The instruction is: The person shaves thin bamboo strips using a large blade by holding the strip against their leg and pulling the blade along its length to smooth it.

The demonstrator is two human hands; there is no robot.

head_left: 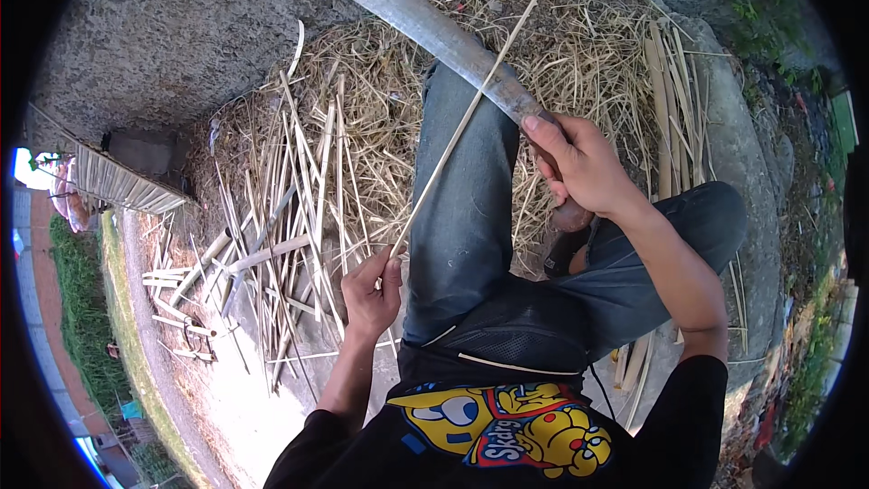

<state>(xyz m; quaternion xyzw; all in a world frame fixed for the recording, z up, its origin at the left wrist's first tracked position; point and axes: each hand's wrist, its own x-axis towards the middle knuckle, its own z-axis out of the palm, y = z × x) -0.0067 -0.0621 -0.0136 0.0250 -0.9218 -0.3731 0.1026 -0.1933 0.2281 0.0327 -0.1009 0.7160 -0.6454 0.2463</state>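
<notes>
My right hand is wrapped round the dark wooden handle of a machete, above my bent legs. Its long worn blade points up and to the left. Between the thumb and fingers of my left hand is the lower end of a thin bamboo strip. The strip slants up to the right past my left knee and crosses the blade near its middle part. Whether blade and strip touch I cannot tell. My right fingertips are partly hidden behind the handle.
Several split bamboo strips lie in a loose pile on the left, with thicker bamboo pieces among them. Shavings cover the ground ahead, up to a rough wall. More flat strips lie on the right along a concrete edge.
</notes>
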